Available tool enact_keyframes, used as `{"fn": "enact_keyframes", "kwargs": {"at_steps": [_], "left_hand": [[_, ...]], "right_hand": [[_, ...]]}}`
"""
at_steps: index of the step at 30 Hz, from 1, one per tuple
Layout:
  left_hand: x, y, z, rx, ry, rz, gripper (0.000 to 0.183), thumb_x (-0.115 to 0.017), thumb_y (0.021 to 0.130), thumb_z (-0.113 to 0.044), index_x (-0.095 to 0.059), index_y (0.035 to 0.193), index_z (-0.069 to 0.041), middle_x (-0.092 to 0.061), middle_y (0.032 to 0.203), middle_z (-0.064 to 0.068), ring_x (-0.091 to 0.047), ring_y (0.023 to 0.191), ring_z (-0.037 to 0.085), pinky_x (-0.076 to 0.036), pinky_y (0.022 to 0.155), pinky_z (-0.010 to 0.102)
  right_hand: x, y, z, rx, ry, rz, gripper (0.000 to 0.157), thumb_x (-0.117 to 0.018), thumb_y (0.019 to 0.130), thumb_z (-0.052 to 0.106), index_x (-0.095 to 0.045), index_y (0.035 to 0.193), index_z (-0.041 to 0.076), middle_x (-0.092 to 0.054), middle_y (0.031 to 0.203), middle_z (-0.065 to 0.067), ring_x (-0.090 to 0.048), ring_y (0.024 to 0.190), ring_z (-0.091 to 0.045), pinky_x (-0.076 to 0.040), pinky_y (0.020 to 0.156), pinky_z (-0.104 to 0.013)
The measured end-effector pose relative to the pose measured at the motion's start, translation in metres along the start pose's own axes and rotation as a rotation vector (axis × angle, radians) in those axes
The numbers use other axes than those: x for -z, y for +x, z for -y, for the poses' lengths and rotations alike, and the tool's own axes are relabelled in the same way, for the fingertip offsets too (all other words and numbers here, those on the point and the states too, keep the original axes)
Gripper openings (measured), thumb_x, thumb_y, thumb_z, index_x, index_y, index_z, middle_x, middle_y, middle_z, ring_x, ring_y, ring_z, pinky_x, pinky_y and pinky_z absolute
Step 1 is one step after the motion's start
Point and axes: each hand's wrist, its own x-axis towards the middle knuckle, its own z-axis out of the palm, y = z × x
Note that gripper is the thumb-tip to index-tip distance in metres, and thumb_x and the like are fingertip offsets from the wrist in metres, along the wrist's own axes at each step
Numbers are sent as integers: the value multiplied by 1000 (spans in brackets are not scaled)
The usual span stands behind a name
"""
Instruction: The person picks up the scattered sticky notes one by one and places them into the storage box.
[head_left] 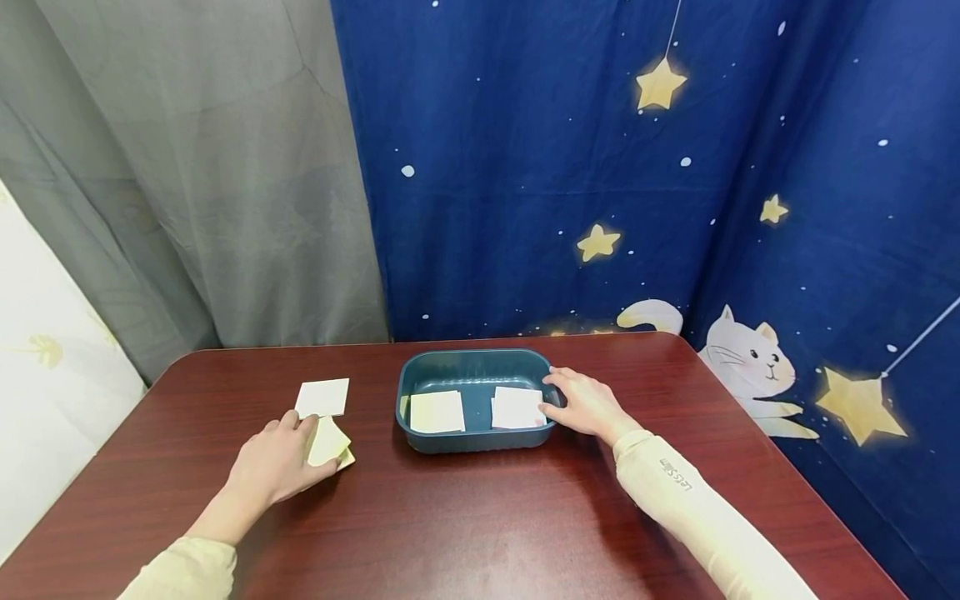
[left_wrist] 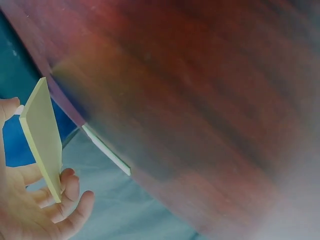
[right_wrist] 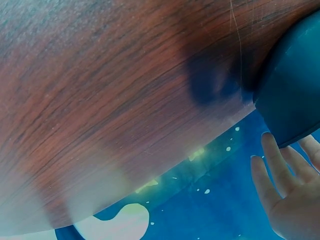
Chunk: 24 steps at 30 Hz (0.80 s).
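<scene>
On the left side of the table, my left hand (head_left: 273, 462) pinches a pale yellow sticky note pad (head_left: 327, 442) between thumb and fingers. The left wrist view shows that pad (left_wrist: 45, 140) tilted above the tabletop. A white pad (head_left: 322, 397) lies flat just beyond this hand. My right hand (head_left: 588, 402) is at the right end of a dark teal bin (head_left: 476, 442), fingertips at its rim and fingers fairly straight. Inside the bin lie a cream stack of notes (head_left: 437, 412) and a white stack (head_left: 517, 407), the latter close to the right thumb.
The reddish-brown wooden table (head_left: 450, 533) has rounded far corners. Behind it hang a grey curtain (head_left: 255, 167) and a blue curtain (head_left: 510, 167) with stars and a white cat. A pale curtain (head_left: 52, 358) hangs at the left.
</scene>
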Motion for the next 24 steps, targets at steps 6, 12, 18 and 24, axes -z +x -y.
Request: {"fn": "enact_keyframes", "kwargs": {"at_steps": [6,12,18,24], "left_hand": [[8,8,-4,-23,14,-26,61,-66,60,-51,-56,97,-3,-44,75,8,-49,61,30,-40,48,44],[21,23,-13,-46,22,-40,59,-64,62,-51,-55,97,-4,-46,76,9,-49,59,27,-40,49,43],[31,39,-24,-59,22,-17,63,-60,66,-53,-55,106,-6,-48,80,9,-51,68,26,-39,53,42],[37,53,-36,-82,22,-21,65,-58,67,-56,-55,109,-7,-48,82,8,-51,70,26,-39,54,42]], "right_hand": [[1,1,0,0,0,1,49,-62,76,41,-59,113,9,-52,119,-10,-54,99,-27,-43,75,-47],[0,1,0,-1,-3,4,49,-62,76,42,-59,113,10,-52,118,-9,-54,99,-26,-43,75,-47],[-1,1,-1,-1,-5,-2,49,-62,76,42,-59,112,10,-52,117,-9,-54,99,-26,-43,75,-47],[-1,1,-1,3,-5,-5,49,-62,76,42,-59,112,9,-53,117,-9,-54,99,-25,-44,75,-47]]}}
